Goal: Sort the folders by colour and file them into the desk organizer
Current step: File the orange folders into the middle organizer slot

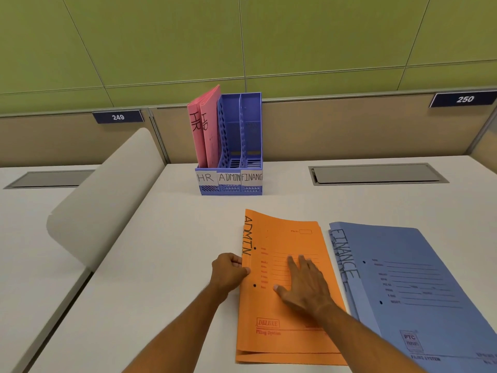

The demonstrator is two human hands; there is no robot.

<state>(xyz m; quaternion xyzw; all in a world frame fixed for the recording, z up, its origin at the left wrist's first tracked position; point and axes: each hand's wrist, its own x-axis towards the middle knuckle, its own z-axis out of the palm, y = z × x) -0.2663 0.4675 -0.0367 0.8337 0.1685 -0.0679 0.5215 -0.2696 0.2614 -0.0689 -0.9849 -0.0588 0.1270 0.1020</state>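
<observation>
A blue desk organizer (231, 184) stands at the back of the desk, its three slots labelled HR, ADMIN and FINANCE. Two pink HR folders (205, 125) stand in the left slot; the other two slots hold no folders. Orange ADMIN folders (282, 313) lie stacked flat in front of me. My left hand (228, 273) grips the stack's spine edge with curled fingers. On top of the cover my right hand (304, 284) lies flat with straight fingers. Blue FINANCE folders (419, 286) lie stacked to the right of the orange ones.
A low white curved divider (102, 200) separates this desk from the one at the left. A grey cable hatch (376, 175) is set into the desk at the back right, another (51, 179) at the far left. Partition panels with number plates 249 and 250 close off the back.
</observation>
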